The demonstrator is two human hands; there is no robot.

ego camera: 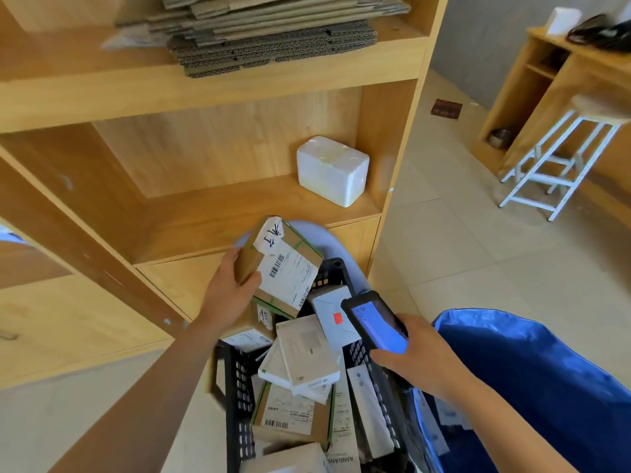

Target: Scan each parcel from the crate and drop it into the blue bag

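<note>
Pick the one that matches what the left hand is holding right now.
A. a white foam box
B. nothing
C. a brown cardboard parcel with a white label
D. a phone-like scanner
C: the left hand grips a brown cardboard parcel above the crate; the scanner is in the right hand.

Crate of parcels between shelf unit and bag.
The crate (239, 387) holds parcels; a box (283, 268) in the left hand (228, 291) is above its far end, a scanner (375, 322) in the right hand (420, 356) at its right edge, the bag (546, 370) right, shelves (170, 97) behind.
</note>
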